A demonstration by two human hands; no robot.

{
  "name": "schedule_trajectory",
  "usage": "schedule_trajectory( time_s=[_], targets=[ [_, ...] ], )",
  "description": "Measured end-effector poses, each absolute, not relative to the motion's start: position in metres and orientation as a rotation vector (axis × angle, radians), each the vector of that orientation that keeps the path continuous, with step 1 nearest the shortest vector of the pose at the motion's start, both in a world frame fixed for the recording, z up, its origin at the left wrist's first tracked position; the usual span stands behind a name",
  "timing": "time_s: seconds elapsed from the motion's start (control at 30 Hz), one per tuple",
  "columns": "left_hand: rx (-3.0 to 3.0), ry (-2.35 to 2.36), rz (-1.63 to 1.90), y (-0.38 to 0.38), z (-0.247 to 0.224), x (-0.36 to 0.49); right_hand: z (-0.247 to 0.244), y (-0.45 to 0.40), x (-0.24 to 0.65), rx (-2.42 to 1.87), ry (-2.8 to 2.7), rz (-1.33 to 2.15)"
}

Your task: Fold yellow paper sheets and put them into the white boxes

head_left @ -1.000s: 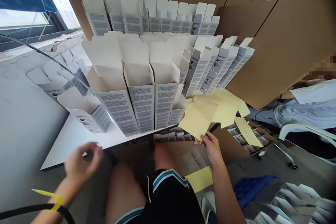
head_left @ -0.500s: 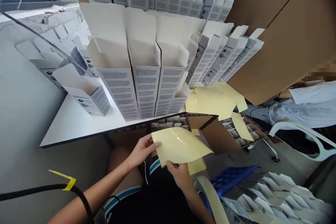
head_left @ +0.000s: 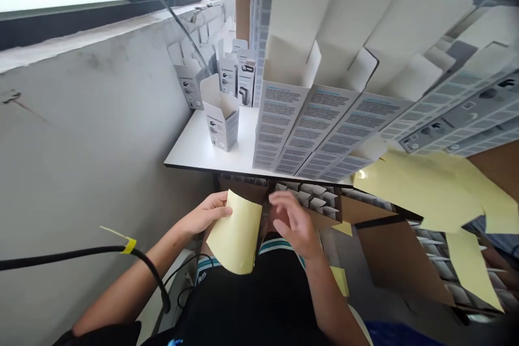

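Note:
My left hand (head_left: 208, 212) pinches the upper left edge of a curved yellow sheet (head_left: 237, 235), which hangs over my lap. My right hand (head_left: 294, 221) is off to the right of the sheet, apart from it, fingers spread and slightly curled, with nothing in it. Beyond my hands, a row of tall open-topped printed boxes (head_left: 316, 124) stands at the table's front edge. One small open box (head_left: 221, 119) stands by itself to their left on the white table (head_left: 198, 146).
More yellow sheets (head_left: 421, 189) lie at the table's right end. Cartons filled with boxes (head_left: 312, 197) sit below the table edge. A black cable (head_left: 81, 253) with a yellow tie crosses at the lower left. A grey wall (head_left: 101, 119) and windows bound the left side.
The view has swung left. My right hand has let go of the yellow sheet and opened; the sheet, now held only by my left hand, has turned and hangs more upright.

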State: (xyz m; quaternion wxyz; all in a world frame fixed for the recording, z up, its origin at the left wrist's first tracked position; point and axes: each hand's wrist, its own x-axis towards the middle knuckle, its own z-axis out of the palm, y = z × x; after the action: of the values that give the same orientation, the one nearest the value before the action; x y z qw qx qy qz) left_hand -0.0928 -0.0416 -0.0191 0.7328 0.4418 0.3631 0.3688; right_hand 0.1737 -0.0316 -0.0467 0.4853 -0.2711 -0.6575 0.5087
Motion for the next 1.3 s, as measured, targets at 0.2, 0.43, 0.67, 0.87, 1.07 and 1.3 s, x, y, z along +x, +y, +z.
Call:
schedule_trajectory(
  time_s=[0.2, 0.43, 0.67, 0.87, 1.07, 1.3],
  targets=[
    [0.975, 0.871, 0.931, -0.052, -0.006, -0.111, -0.032, 0.003, 0.131, -0.526, -1.845, 1.741],
    [1.310, 1.171, 0.924, -0.061, 0.007, -0.129, -0.028, -0.016, 0.121, -0.616, -1.782, 1.762],
    [2.290, 1.572, 1.325, -0.074, 0.009, -0.105, -0.022, -0.033, 0.121, -0.761, -1.764, 1.546],
    [2.559, 1.401, 1.220, -0.090, 0.006, -0.083, -0.022, -0.046, 0.118, -0.769, -1.740, 1.489],
    [2.563, 1.369, 1.205, -0.091, 0.001, -0.081, -0.023, -0.055, 0.121, -0.780, -1.852, 1.352],
    [2.680, 1.341, 1.161, -0.092, 0.002, -0.077, -0.016, -0.059, 0.126, -0.769, -2.042, 1.182]
  ],
)
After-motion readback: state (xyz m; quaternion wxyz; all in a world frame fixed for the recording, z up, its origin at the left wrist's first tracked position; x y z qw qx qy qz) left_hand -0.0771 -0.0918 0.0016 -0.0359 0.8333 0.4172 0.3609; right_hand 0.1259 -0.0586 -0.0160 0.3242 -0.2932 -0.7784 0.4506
